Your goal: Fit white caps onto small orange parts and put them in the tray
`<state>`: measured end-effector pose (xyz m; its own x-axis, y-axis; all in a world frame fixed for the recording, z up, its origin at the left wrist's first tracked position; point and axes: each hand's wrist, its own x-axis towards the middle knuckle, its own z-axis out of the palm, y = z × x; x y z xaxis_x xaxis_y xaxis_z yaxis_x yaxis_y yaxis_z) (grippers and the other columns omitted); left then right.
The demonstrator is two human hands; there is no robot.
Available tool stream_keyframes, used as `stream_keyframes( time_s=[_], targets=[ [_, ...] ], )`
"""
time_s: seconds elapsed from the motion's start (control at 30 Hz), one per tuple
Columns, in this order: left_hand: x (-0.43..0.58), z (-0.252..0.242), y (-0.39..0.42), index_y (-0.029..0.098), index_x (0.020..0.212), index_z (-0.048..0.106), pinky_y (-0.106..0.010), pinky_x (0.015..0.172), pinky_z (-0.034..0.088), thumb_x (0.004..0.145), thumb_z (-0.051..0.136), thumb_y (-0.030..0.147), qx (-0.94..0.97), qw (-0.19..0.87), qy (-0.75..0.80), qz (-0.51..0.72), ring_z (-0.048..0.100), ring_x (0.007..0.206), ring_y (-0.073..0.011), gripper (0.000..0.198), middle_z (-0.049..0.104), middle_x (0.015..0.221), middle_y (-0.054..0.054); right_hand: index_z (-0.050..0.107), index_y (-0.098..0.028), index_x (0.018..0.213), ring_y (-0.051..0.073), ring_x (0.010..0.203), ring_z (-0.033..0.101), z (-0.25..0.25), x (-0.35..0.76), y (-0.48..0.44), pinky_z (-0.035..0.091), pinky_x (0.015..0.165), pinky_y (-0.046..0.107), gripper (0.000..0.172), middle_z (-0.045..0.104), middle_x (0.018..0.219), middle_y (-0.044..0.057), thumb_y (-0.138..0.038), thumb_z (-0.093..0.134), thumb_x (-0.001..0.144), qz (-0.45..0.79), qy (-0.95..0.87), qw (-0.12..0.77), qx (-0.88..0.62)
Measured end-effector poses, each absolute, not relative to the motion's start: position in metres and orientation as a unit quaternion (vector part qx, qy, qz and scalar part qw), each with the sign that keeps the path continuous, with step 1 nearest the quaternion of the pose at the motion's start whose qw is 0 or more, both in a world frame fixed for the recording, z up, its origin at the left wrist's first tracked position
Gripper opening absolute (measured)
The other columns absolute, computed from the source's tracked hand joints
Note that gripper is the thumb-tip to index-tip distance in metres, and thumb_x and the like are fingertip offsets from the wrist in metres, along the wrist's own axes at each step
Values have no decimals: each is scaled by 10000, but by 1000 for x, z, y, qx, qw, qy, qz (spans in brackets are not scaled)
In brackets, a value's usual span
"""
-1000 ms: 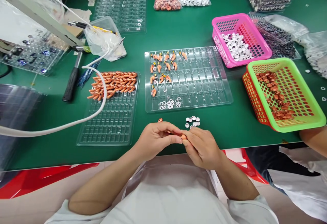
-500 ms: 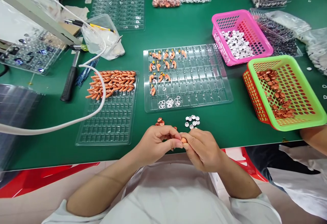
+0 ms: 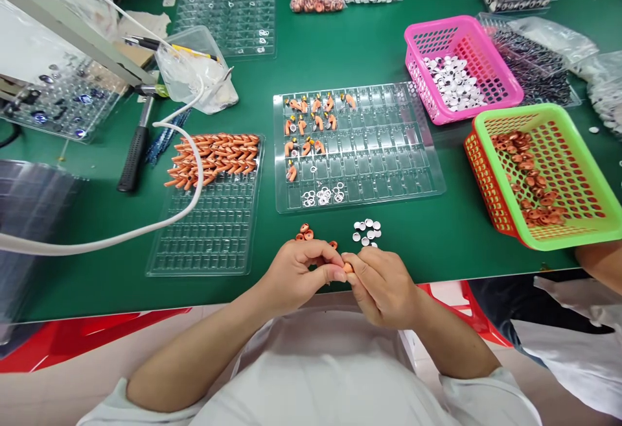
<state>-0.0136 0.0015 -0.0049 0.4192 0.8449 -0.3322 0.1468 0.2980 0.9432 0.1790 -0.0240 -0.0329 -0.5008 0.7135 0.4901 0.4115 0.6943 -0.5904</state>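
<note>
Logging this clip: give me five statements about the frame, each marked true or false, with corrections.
1. The left hand and right hand both hold a small orange piece. True.
2. White rings lie in the central transparent tray. True.
3. The pink basket stands beyond the green basket. True.
4. The green basket holds white discs. False: it holds copper-coloured pieces.
5. The right hand is inside the pink basket. False: it is at the small orange piece.

Over the front of the green table [image 3: 350,50], the person's left hand [image 3: 302,277] and right hand [image 3: 386,286] pinch a small orange piece [image 3: 348,268] — mostly hidden — between them. White discs [image 3: 365,241] lie just beyond; farther out sits a clear tray [image 3: 380,184], a pink basket [image 3: 479,115] to its right.
</note>
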Motion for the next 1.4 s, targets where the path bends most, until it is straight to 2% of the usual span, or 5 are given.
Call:
stream_keyframes(
  time_s=[0.43, 0.9, 1.13, 1.23, 1.4],
  targets=[
    [-6, -9, 4, 150, 741, 699, -210, 642, 531, 774, 794, 309, 363, 723, 466, 359, 666, 600, -107, 188, 723, 669, -1, 500, -140, 1266, 191, 743, 599, -17, 175, -13, 499, 617, 317, 304, 687, 888, 79, -155, 458, 966, 249, -808, 344, -408],
    [3, -7, -2, 149, 737, 670, -217, 584, 499, 783, 779, 367, 286, 731, 481, 391, 592, 553, -89, 248, 698, 663, 4, 561, -168, 1229, 177, 701, 604, -21, 169, -14, 499, 633, 314, 274, 676, 806, 43, -225, 491, 970, 286, -760, 367, -453],
    [-2, -4, -9, 167, 830, 708, -308, 752, 583, 818, 731, 290, 443, 601, 545, 382, 711, 687, -167, 126, 771, 771, -38, 591, -184, 1211, 151, 685, 609, -18, 167, -19, 518, 627, 288, 256, 704, 870, 50, -235, 503, 976, 328, -730, 394, -453],
    [-6, -4, -14, 194, 876, 737, -287, 735, 583, 826, 711, 219, 542, 501, 533, 414, 726, 748, -177, 62, 789, 838, -42, 600, -180, 1213, 150, 683, 604, -16, 167, -20, 519, 625, 284, 259, 697, 859, 49, -234, 487, 986, 346, -729, 391, -442],
    [-13, -8, -20, 217, 891, 735, -310, 773, 586, 824, 688, 122, 655, 369, 487, 445, 740, 772, -182, 126, 796, 860, -47, 588, -188, 1270, 158, 662, 596, -17, 161, -22, 520, 606, 295, 309, 676, 796, 35, -178, 475, 982, 323, -740, 416, -419]
  ],
)
